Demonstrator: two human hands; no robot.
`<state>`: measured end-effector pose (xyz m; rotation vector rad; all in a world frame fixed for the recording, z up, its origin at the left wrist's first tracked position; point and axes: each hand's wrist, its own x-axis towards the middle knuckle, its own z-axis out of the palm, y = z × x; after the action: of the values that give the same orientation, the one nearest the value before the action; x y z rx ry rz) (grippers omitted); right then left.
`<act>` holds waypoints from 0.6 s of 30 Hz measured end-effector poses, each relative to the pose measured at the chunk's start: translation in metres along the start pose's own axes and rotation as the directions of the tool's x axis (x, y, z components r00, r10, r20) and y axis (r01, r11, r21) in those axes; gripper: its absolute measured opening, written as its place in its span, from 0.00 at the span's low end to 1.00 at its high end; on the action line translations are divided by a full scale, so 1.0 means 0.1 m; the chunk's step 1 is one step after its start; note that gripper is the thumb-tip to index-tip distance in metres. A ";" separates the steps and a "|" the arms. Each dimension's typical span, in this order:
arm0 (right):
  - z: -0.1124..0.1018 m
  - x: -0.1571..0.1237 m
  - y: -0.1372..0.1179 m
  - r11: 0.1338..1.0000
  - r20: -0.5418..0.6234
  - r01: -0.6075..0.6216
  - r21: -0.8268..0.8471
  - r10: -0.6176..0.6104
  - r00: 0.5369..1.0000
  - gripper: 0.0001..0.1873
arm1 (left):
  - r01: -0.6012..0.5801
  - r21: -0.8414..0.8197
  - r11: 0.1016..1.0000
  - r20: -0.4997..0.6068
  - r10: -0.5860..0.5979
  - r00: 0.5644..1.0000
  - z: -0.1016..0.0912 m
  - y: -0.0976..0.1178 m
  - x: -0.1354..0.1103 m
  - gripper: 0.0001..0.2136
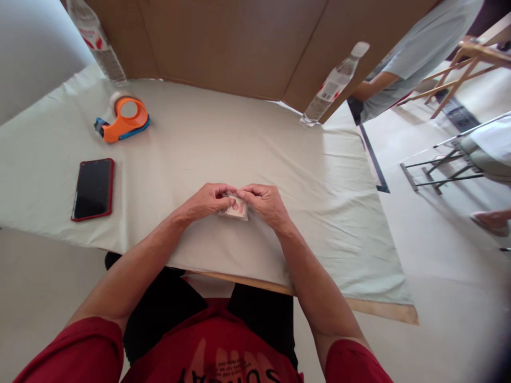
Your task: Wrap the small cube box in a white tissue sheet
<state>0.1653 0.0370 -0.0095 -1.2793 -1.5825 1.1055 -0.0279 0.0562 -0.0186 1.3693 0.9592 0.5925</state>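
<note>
A red shirt (215, 351) with dark lettering is filling the space nearest the camera, its sleeves lying behind the fingers on both sides. Ahead of it, the left hand (208, 202) and the right hand (268, 205) are meeting over a pale cloth (179, 143), both grasping one small packet (237, 209). The left fingers are curling around its far left part, the thumb pressing on the upper face. The right fingers are bending into a pinch, thumb and forefinger closing at its far right edge. Neither hand is spreading wide; whether the fingertips are touching each other I cannot tell.

The packet is sitting between the two thumbs, its near edge jutting from the fingers toward the body. It is looking pale and roughly rectangular, showing pinkish-red print under clear, crinkled wrapping.

Well left of the fingers, a phone (93, 189) in a red case is lying with its dark screen up; beyond it an orange and blue tape dispenser (126, 121) is resting. Farther past the fingers, a left bottle (98, 45) and a right bottle (335, 85) are standing by a cardboard panel (223, 42).
</note>
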 end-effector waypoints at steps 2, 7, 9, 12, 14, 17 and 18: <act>0.02 -0.01 0.00 0.999 -0.041 0.023 -0.024 -0.024 0.999 0.11 | -0.004 0.018 1.000 -0.017 0.004 1.000 0.00 -0.01 0.00 0.16; 0.09 -0.04 0.02 0.995 -0.143 0.058 -0.078 -0.069 0.987 0.09 | -0.018 0.042 0.999 -0.034 0.020 0.999 0.00 0.02 -0.01 0.14; 0.10 -0.06 0.02 0.991 -0.133 0.084 -0.103 -0.097 0.986 0.08 | -0.017 0.049 0.999 -0.038 0.019 0.999 0.00 0.03 -0.02 0.14; 0.10 -0.09 0.04 0.972 -0.094 0.184 -0.144 -0.198 0.976 0.09 | -0.033 0.056 0.998 -0.040 0.035 0.999 0.00 0.02 -0.01 0.15; 0.08 -0.10 0.06 0.948 -0.068 0.257 -0.190 -0.273 0.960 0.10 | -0.060 0.069 0.996 -0.044 0.063 0.997 0.00 0.01 0.00 0.16; 0.04 -0.11 0.10 0.892 0.001 0.338 -0.301 -0.354 0.935 0.10 | -0.091 0.107 0.990 -0.051 0.097 0.994 0.00 0.00 0.00 0.16; 0.02 -0.11 0.11 0.869 0.030 0.361 -0.339 -0.374 0.927 0.09 | -0.099 0.127 0.987 -0.056 0.107 0.993 0.00 0.00 0.00 0.17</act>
<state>0.1683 0.0268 -0.0218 -1.1331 -1.9491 0.5812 -0.0279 0.0567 -0.0191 1.5257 0.9935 0.6663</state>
